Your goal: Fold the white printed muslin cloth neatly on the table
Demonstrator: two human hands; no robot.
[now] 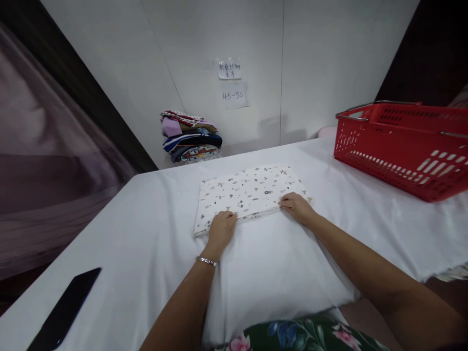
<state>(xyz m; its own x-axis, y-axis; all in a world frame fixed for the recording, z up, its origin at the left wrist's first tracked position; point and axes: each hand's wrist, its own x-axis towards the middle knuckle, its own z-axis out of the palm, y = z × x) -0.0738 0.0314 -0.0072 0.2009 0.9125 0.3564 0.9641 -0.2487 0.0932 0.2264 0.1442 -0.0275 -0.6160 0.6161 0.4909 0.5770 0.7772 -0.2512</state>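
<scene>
A white cloth (252,191) printed with small plants and figures lies folded into a flat rectangle on the white-covered table. Its layers show along the near edge. My left hand (222,229), with a bracelet at the wrist, is closed on that edge left of the middle, fingers curled over the top. Farther right, my right hand (297,206) pinches the same edge close to the right corner. Both thumbs are partly hidden, and the cloth stays down on the table between the hands.
A red plastic basket (395,146) with metal handles stands at the right. Behind the table's far edge is a stack of folded fabrics (192,136) against the wall. A black phone-like slab (68,309) lies at the near left. Two paper notes (234,93) hang on the wall.
</scene>
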